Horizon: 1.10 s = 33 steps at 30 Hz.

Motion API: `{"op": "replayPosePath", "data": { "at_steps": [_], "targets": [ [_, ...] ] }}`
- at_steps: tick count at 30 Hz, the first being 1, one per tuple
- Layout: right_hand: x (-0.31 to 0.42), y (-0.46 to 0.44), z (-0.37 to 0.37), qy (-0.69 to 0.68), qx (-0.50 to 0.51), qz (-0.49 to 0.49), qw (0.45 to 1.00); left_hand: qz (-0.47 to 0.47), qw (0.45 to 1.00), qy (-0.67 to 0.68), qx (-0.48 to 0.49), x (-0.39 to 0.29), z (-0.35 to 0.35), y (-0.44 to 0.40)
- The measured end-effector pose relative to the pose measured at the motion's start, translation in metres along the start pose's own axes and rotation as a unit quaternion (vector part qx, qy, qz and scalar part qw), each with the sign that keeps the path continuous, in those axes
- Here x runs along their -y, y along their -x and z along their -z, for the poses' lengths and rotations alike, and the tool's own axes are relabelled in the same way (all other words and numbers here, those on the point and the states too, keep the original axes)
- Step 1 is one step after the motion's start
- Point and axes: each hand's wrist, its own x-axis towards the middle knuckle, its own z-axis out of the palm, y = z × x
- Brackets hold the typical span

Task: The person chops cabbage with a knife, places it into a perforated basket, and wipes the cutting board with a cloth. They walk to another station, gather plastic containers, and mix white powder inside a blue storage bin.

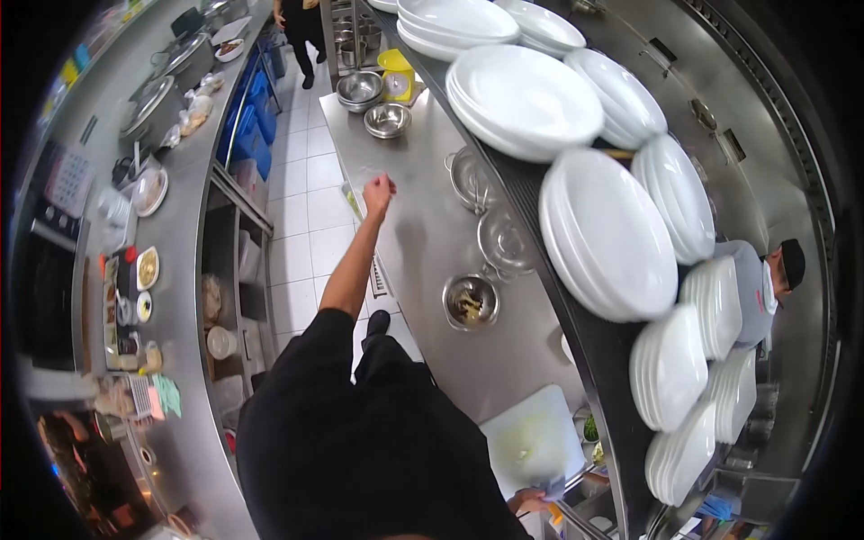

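White plates (pixel 612 234) stand stacked nearest. Above the worktop (pixel 418 256), the left hand (pixel 379 193) curls, contents unclear; the right hand (pixel 529 500) grasps a lilac cloth (pixel 553 488) by the cutting board (pixel 547 416).

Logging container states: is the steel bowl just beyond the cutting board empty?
Not empty: yellowish pieces lie inside the steel bowl.

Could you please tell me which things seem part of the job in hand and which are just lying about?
Likely in the job:
purple cloth, apparently, at the right hand
chopping board near it

Probably just lying about:
white plates
stacked metal bowls
yellow scale
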Motion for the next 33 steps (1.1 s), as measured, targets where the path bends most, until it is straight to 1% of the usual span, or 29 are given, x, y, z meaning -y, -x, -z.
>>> {"op": "replayPosePath", "data": {
  "at_steps": [1, 2, 3, 4, 6, 7, 8, 9, 10, 11, 12, 13, 14, 15, 16, 17, 18, 19, 20, 21, 22, 24, 25, 26, 28, 29, 32, 33],
  "targets": [
    [0.003, 0.011, 0.014, 0.102, -0.055, -0.124, 0.986, 0.01, 1.0, -0.001, -0.016, 0.003, -0.002, -0.043],
    [-0.004, 0.026, 0.014, 0.155, -0.022, -0.245, 0.957, 0.045, 0.999, -0.002, -0.016, 0.002, -0.004, -0.093],
    [0.016, 0.041, 0.024, 0.182, 0.028, -0.318, 0.93, 0.081, 0.996, 0.04, -0.014, 0.005, -0.006, -0.143],
    [0.049, 0.053, 0.03, 0.154, 0.074, -0.34, 0.925, 0.117, 0.99, 0.08, -0.011, 0.008, -0.004, -0.191],
    [0.11, 0.073, 0.036, 0.062, 0.135, -0.352, 0.924, 0.167, 0.975, 0.083, 0.118, 0.015, 0.019, -0.282],
    [0.136, 0.081, 0.042, 0.008, 0.159, -0.359, 0.92, 0.181, 0.973, 0.067, 0.128, 0.011, 0.027, -0.315],
    [0.156, 0.087, 0.046, -0.047, 0.176, -0.368, 0.912, 0.187, 0.979, 0.036, 0.071, -0.002, 0.025, -0.339],
    [0.174, 0.093, 0.049, -0.101, 0.191, -0.377, 0.901, 0.195, 0.978, 0.057, 0.044, 0.004, 0.031, -0.373],
    [0.187, 0.1, 0.059, -0.154, 0.199, -0.387, 0.887, 0.181, 0.982, 0.045, 0.003, 0.011, 0.034, -0.403],
    [0.197, 0.109, 0.067, -0.2, 0.205, -0.399, 0.871, 0.136, 0.976, 0.168, 0.029, 0.043, 0.045, -0.441],
    [0.212, 0.132, 0.08, -0.247, 0.197, -0.417, 0.852, 0.03, 0.99, -0.035, 0.136, 0.057, 0.056, -0.474],
    [0.223, 0.151, 0.09, -0.292, 0.173, -0.432, 0.836, -0.136, 0.922, -0.313, 0.185, 0.067, 0.065, -0.503],
    [0.228, 0.171, 0.096, -0.322, 0.139, -0.428, 0.833, -0.288, 0.822, -0.46, 0.171, 0.076, 0.072, -0.528],
    [0.238, 0.186, 0.102, -0.342, 0.099, -0.42, 0.835, -0.319, 0.827, -0.398, 0.237, 0.075, 0.073, -0.545],
    [0.241, 0.199, 0.087, -0.325, -0.014, -0.312, 0.893, -0.273, 0.849, -0.382, 0.241, 0.053, 0.066, -0.55],
    [0.271, 0.192, 0.093, -0.298, -0.018, -0.386, 0.873, -0.197, 0.891, -0.33, 0.241, 0.039, 0.057, -0.555],
    [0.306, 0.178, 0.106, -0.212, 0.03, -0.376, 0.902, -0.098, 0.938, -0.235, 0.237, 0.026, 0.044, -0.558],
    [0.288, 0.177, 0.095, -0.191, 0.004, -0.441, 0.877, -0.012, 0.966, -0.133, 0.223, 0.015, 0.033, -0.555],
    [0.292, 0.182, 0.091, -0.256, -0.077, -0.378, 0.886, 0.05, 0.978, -0.053, 0.198, 0.007, 0.023, -0.548],
    [0.295, 0.175, 0.095, -0.274, -0.06, -0.427, 0.86, 0.079, 0.978, -0.012, 0.193, 0.0, 0.014, -0.537],
    [0.26, 0.192, 0.08, -0.325, -0.123, -0.415, 0.841, 0.093, 0.977, 0.012, 0.194, -0.005, 0.009, -0.522],
    [0.297, 0.187, 0.098, -0.205, -0.159, -0.469, 0.844, 0.119, 0.972, 0.06, 0.192, -0.005, 0.012, -0.493],
    [0.326, 0.18, 0.111, -0.148, -0.173, -0.498, 0.837, 0.134, 0.968, 0.088, 0.194, -0.002, 0.014, -0.478],
    [0.331, 0.181, 0.119, -0.156, -0.208, -0.497, 0.828, 0.153, 0.961, 0.13, 0.191, 0.0, 0.022, -0.462],
    [0.291, 0.198, 0.111, -0.221, -0.232, -0.504, 0.802, 0.189, 0.94, 0.222, 0.18, 0.008, 0.046, -0.426],
    [0.28, 0.203, 0.111, -0.188, -0.226, -0.517, 0.804, 0.208, 0.928, 0.256, 0.174, 0.01, 0.061, -0.406],
    [0.255, 0.2, 0.11, -0.102, -0.188, -0.515, 0.83, 0.258, 0.886, 0.346, 0.167, 0.012, 0.11, -0.338],
    [0.26, 0.187, 0.114, -0.221, -0.233, -0.452, 0.833, 0.275, 0.872, 0.37, 0.166, 0.015, 0.126, -0.313]
  ]
}}
